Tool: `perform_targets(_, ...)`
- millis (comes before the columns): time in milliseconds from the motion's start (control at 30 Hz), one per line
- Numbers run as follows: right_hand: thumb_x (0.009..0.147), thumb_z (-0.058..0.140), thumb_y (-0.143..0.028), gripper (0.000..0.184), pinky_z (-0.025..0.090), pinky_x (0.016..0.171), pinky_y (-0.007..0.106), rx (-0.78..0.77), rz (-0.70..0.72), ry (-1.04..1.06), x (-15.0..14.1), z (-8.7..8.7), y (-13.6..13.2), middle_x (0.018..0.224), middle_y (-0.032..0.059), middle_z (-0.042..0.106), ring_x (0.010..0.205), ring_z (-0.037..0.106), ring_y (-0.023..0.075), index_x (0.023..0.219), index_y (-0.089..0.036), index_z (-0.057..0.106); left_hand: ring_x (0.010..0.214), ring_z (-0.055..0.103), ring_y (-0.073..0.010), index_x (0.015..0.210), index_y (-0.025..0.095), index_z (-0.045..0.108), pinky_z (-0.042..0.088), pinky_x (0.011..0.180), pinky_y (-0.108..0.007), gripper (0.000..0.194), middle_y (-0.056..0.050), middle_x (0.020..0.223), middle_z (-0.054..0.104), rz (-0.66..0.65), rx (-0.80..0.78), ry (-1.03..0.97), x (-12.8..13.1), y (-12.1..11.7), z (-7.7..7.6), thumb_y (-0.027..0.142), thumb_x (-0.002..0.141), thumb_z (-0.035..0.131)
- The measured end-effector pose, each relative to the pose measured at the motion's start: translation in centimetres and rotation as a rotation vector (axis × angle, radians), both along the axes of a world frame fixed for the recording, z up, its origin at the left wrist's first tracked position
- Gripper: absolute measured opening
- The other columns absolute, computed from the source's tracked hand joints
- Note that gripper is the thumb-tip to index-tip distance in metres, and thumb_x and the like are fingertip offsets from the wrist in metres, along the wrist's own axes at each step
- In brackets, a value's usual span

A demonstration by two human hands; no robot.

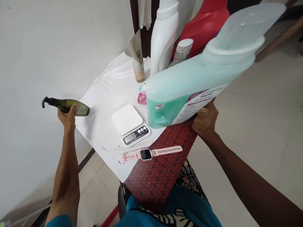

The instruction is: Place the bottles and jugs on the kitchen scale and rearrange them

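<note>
My left hand [68,115] is closed round a dark green pump bottle [81,107] with a black pump, held out to the left near the wall. My right hand [206,119] is curled at the right edge of the red patterned tabletop [163,171]. A large pale-green detergent bottle [180,78] leans across the view above that hand and hides part of its fingers. Whether they grip the table edge or the bottle I cannot tell. Between my hands, a white kitchen scale [127,119] lies on a white cloth [101,104]. Nearest me is a pink-strapped watch [146,154].
Towards the back stand a beige tube [137,58], a white bottle [163,37], a clear bottle with a white cap [184,47] and a red container [204,22]. A pink packet [142,97] lies beside the detergent bottle. A white wall [52,47] borders the left side.
</note>
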State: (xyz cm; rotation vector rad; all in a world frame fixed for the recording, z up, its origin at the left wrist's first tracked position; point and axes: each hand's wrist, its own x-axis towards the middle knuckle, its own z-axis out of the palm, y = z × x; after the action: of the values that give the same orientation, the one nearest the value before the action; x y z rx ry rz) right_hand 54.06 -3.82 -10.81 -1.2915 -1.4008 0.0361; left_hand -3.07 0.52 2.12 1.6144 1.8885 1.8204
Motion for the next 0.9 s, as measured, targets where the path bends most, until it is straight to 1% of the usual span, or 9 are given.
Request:
perform_targets(33,0.097,0.013,-0.094,0.086,0.053,0.083,0.053,-0.005,-0.001,-0.001,0.0,0.1,0.0,0.096,0.0161,0.066,0.091,0.067,0.0356,0.100,-0.023,0.061,0.086,0.064,-0.0215,0.097,0.020,0.060,0.064,0.096,-0.064,0.081,-0.002,0.094,0.072,0.043,0.016,-0.077,1.4,-1.1,0.2,0.076,0.054,0.099)
perform_targets(100,0.097,0.011,-0.095,0.087,0.052,0.083,0.053,-0.027,0.003,-0.003,0.0,0.3,-0.2,0.097,0.0153,0.066,0.091,0.065,0.0348,0.100,-0.023,0.060,0.089,0.068,-0.0239,0.100,0.017,0.069,0.064,0.095,-0.060,0.081,-0.005,0.099,0.076,0.036,0.022,-0.139,4.7,-3.5,1.2,0.068,0.048,0.104)
perform_targets(233,0.095,0.009,-0.097,0.092,0.050,0.089,0.055,-0.069,0.049,-0.001,-0.3,0.9,-0.4,0.105,0.0177,0.070,0.099,0.065,0.0369,0.106,-0.024,0.064,0.093,0.073,-0.0264,0.101,0.019,0.075,0.066,0.087,-0.049,0.062,-0.006,0.102,0.078,-0.174,-0.043,-0.023,12.3,-7.8,3.9,0.061,0.064,0.101)
perform_targets(333,0.091,0.006,-0.101,0.098,0.050,0.093,0.056,-0.082,0.056,0.041,-0.5,1.1,-0.4,0.114,0.0205,0.072,0.106,0.064,0.0379,0.112,-0.024,0.064,0.090,0.073,-0.0250,0.100,0.020,0.074,0.066,0.081,-0.043,0.058,-0.006,0.099,0.077,-0.286,-0.089,0.041,17.1,-9.5,4.9,0.058,0.065,0.101)
perform_targets(433,0.089,0.005,-0.103,0.100,0.050,0.098,0.057,-0.100,0.047,0.068,-0.6,0.9,-0.2,0.117,0.0214,0.072,0.107,0.062,0.0369,0.113,-0.025,0.062,0.087,0.073,-0.0235,0.099,0.021,0.072,0.065,0.079,-0.040,0.058,-0.005,0.097,0.076,-0.354,-0.116,0.056,20.2,-9.8,4.8,0.057,0.064,0.102)
perform_targets(500,0.088,0.005,-0.103,0.100,0.050,0.099,0.057,-0.105,0.039,0.078,-0.6,0.6,0.0,0.117,0.0216,0.071,0.108,0.062,0.0368,0.111,-0.025,0.062,0.087,0.073,-0.0233,0.100,0.021,0.072,0.064,0.078,-0.039,0.058,-0.005,0.097,0.076,-0.384,-0.146,0.060,21.5,-9.6,4.5,0.055,0.064,0.101)
perform_targets(600,0.089,0.005,-0.104,0.099,0.050,0.099,0.058,-0.104,0.045,0.088,-0.6,0.3,0.2,0.118,0.0221,0.071,0.108,0.061,0.0367,0.110,-0.025,0.061,0.086,0.073,-0.0230,0.101,0.021,0.072,0.063,0.076,-0.037,0.055,-0.005,0.097,0.078,-0.401,-0.196,0.080,22.4,-9.2,3.9,0.052,0.065,0.101)
perform_targets(767,0.090,0.007,-0.103,0.097,0.050,0.100,0.058,-0.087,0.057,0.091,-0.5,0.2,0.4,0.118,0.0217,0.071,0.107,0.061,0.0354,0.111,-0.025,0.061,0.083,0.073,-0.0218,0.105,0.021,0.072,0.061,0.071,-0.033,0.058,-0.005,0.097,0.079,-0.391,-0.239,0.097,22.8,-9.2,2.8,0.050,0.064,0.102)
perform_targets(900,0.090,0.007,-0.103,0.099,0.050,0.098,0.059,-0.093,0.045,0.083,-0.4,0.0,0.3,0.117,0.0218,0.071,0.106,0.062,0.0368,0.114,-0.024,0.061,0.081,0.072,-0.0210,0.106,0.021,0.071,0.061,0.070,-0.033,0.058,-0.005,0.096,0.078,-0.387,-0.265,0.068,22.8,-9.3,1.6,0.053,0.067,0.101)
